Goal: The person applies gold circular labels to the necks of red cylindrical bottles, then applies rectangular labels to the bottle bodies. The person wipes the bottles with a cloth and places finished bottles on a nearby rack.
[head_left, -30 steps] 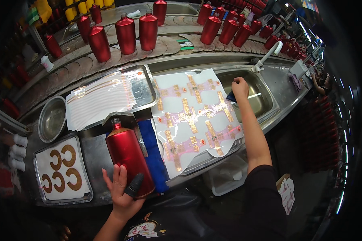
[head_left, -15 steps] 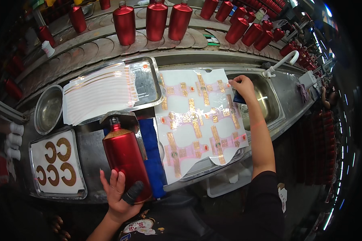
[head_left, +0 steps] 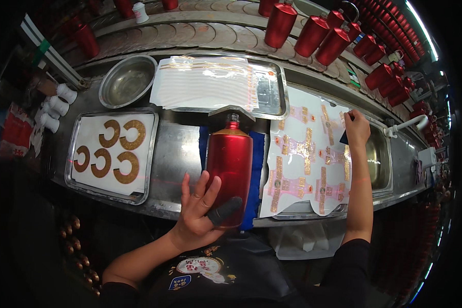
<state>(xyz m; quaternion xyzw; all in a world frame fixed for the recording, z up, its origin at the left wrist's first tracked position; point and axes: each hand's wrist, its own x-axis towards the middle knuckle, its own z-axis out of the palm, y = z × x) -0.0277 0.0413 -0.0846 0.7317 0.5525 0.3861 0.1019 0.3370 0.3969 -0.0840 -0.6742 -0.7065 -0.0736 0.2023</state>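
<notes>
A glossy red bottle [head_left: 230, 161] lies on a blue cloth [head_left: 257, 161], its neck in a metal rest [head_left: 215, 112]. Against the bottle's lower end is my left hand [head_left: 200, 210], fingers spread, a black finger cot over the thumb. White sheets of pink and gold decals [head_left: 300, 146] lie to the right. At their far right edge my right hand [head_left: 358, 127] is pinched closed. Under its fingers shows a dark blue flat piece [head_left: 343, 138], mostly hidden by the hand. Whether the fingertips also grip a decal I cannot tell.
On the left a tray [head_left: 151, 154] carries gold C-shaped pieces. Behind are a metal bowl [head_left: 126, 82] and a tray [head_left: 282, 95] of striped sheets. A sink [head_left: 382, 159] with a white tap [head_left: 408, 126] is at right. Red bottles [head_left: 281, 25] stand on the conveyor [head_left: 200, 38].
My view has swung left, so the bench shows farther right. Both hands keep nearly the same places, the left at the bottle's base, the right at the sheet's edge. The conveyor bottles have shifted in view.
</notes>
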